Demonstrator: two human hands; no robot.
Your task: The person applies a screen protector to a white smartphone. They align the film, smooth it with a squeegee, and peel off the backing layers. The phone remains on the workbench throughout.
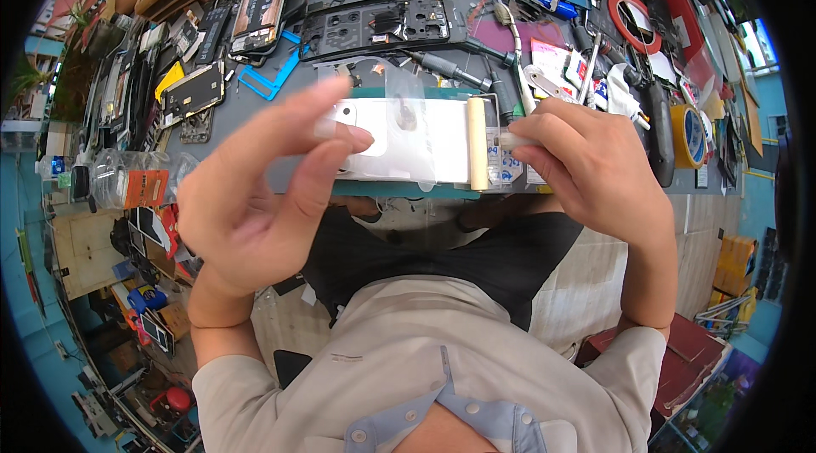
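A white phone-shaped panel (450, 134) with rounded camera openings at its left lies on a green mat (361, 187) at the bench's front edge. A strip of clear film (408, 113) crosses it. At the panel's right end stands a cream roller (478, 143) in a thin metal frame. My right hand (586, 160) pinches the roller's handle, its fingers closed. Over the panel's left end hovers my left hand (272, 168), thumb and fingers apart, hiding part of that end. I cannot tell whether the left fingertips touch the panel.
Phone frames (378, 28) and a screen assembly (194, 94) lie behind. A blue plastic bracket (263, 79), a grey screwdriver (446, 68) and cables crowd the middle. A clear plastic container (140, 177) stands left; a yellow tape roll (688, 137) and red ring (633, 21) are right.
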